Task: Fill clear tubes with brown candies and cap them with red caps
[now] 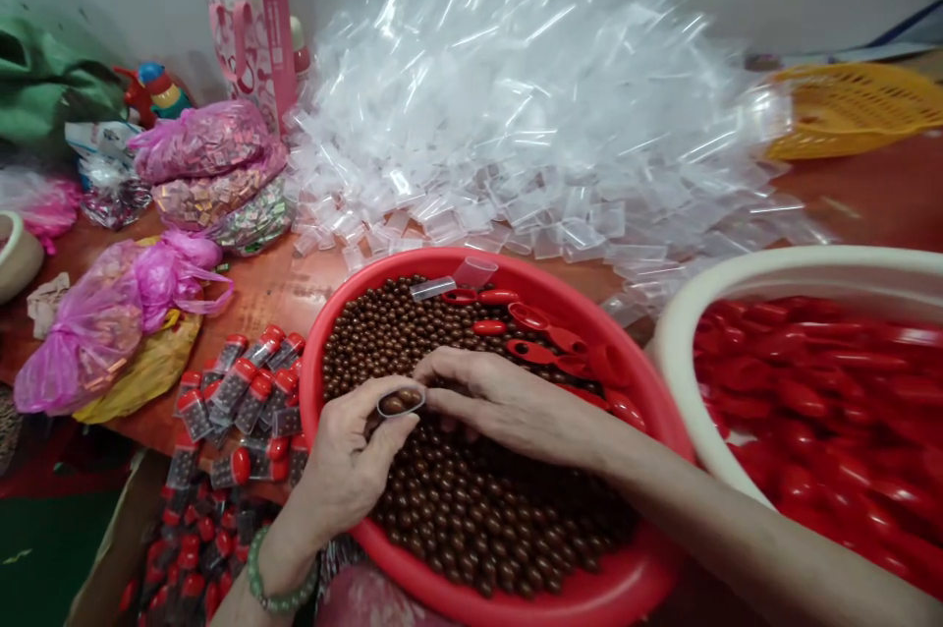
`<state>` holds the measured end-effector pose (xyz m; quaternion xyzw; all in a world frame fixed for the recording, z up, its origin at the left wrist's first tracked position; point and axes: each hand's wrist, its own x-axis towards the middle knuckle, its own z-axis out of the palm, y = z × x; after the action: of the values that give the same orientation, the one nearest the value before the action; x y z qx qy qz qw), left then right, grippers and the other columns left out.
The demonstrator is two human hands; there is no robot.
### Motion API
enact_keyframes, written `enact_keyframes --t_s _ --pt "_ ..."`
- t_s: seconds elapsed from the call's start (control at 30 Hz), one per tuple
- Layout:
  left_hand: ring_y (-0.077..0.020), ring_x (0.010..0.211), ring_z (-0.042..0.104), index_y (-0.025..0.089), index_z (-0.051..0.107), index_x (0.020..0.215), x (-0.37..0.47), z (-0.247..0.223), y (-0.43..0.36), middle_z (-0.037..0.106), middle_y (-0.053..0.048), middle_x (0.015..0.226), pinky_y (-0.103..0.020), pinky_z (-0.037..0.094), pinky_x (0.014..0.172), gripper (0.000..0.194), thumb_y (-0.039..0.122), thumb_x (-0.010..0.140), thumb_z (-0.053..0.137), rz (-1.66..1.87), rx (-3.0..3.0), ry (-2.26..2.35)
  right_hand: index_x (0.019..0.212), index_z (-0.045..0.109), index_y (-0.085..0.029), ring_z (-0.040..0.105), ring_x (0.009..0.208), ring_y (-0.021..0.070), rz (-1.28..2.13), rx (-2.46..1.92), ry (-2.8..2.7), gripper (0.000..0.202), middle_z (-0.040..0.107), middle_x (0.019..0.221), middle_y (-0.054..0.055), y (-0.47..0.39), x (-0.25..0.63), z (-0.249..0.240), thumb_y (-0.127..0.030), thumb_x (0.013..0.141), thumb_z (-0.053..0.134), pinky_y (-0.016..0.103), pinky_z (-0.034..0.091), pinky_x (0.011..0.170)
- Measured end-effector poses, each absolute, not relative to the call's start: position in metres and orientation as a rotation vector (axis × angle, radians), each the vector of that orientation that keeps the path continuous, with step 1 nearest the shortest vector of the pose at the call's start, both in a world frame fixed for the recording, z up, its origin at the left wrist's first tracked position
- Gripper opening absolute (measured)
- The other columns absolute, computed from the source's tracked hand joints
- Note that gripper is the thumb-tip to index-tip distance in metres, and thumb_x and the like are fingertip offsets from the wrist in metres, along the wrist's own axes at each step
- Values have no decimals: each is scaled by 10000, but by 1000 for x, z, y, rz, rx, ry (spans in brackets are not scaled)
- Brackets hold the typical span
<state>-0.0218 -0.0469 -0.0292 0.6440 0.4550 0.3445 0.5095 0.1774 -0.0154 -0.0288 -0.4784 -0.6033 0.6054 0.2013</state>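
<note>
My left hand (354, 455), with a green bead bracelet at the wrist, is closed round a clear oval tube (402, 400) with brown balls inside its open mouth. Beside that mouth is my right hand (501, 401), its thumb and fingers bent close together; whether they hold anything is hidden. Both hands are over a red basin (589, 598) of shiny brown balls (486, 529). Red caps (541, 352) and two empty clear tubes (475, 271) lie on the balls toward the basin's back.
Filled red-capped tubes (236, 391) are heaped left of the basin. A white tub (682, 332) of red caps stands right. Behind lies a large pile of clear tubes (516, 116). Pink bags (95, 332) sit left, a yellow basket (855, 111) back right.
</note>
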Motion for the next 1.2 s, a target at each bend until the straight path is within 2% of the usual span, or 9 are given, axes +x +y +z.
enact_keyframes --t_s 0.13,0.23,0.4,0.57,0.7,0.9,1.03,1.1,1.2 --pt "-188 1016 697 156 691 1133 -21 -26 -47 746 -81 1120 -295 547 919 246 227 919 592 824 1526 1084 976 666 -185 618 692 162 1511 -1366 -1844 239 665 856 43 -20 193 -24 -365 922 519 296 511 640" --pt "-196 1022 694 162 696 1130 -20 -26 -47 751 -82 1109 -303 533 933 247 227 907 611 777 1540 1102 948 673 -198 639 714 172 1351 -1351 -1853 228 684 828 36 -27 203 -17 -373 930 527 299 518 661" --pt "-171 920 667 158 668 1139 -15 -24 -50 732 -66 1026 -273 509 854 241 225 935 558 694 1563 1033 893 678 -226 647 831 170 1082 -1063 -1932 114 695 880 34 -41 200 -1 -231 928 569 285 521 743" --pt "-180 948 624 141 645 1130 -8 -26 -52 689 -63 1023 -277 480 877 236 181 929 529 694 1550 893 1029 662 -209 625 844 157 1096 -886 -2078 118 667 917 46 -37 191 4 -198 921 615 263 517 753" --pt "-197 956 609 133 623 1111 -7 -30 -54 659 -70 1018 -297 473 890 222 151 910 529 622 1552 829 916 640 -197 568 759 125 1124 -812 -2178 8 604 849 11 -28 188 4 -199 912 647 224 469 685" --pt "-146 839 554 153 591 962 -11 -31 -51 599 -20 893 -244 445 784 100 122 892 526 595 1604 829 765 528 -191 502 705 107 1144 -862 -2232 186 542 783 -16 -30 187 3 -203 916 635 208 406 630" --pt "-143 872 585 175 604 1022 -13 -30 -50 640 -21 944 -249 455 808 122 191 939 515 603 1499 875 729 477 -203 465 638 100 1174 -1007 -2157 244 525 711 -39 -35 190 -1 -243 910 636 208 387 581" --pt "-136 875 610 185 613 1062 -13 -31 -49 668 -19 958 -239 465 809 145 228 942 545 647 1397 945 747 503 -205 497 647 108 1202 -1089 -2150 202 558 721 -34 -36 198 -4 -230 891 643 215 413 593" --pt "-122 887 650 194 622 1071 -13 -34 -48 707 -9 947 -226 482 847 157 237 921 600 785 1223 1025 858 598 -211 615 786 160 1108 -1223 -2117 89 664 861 12 -35 220 -8 -277 870 657 266 494 719"
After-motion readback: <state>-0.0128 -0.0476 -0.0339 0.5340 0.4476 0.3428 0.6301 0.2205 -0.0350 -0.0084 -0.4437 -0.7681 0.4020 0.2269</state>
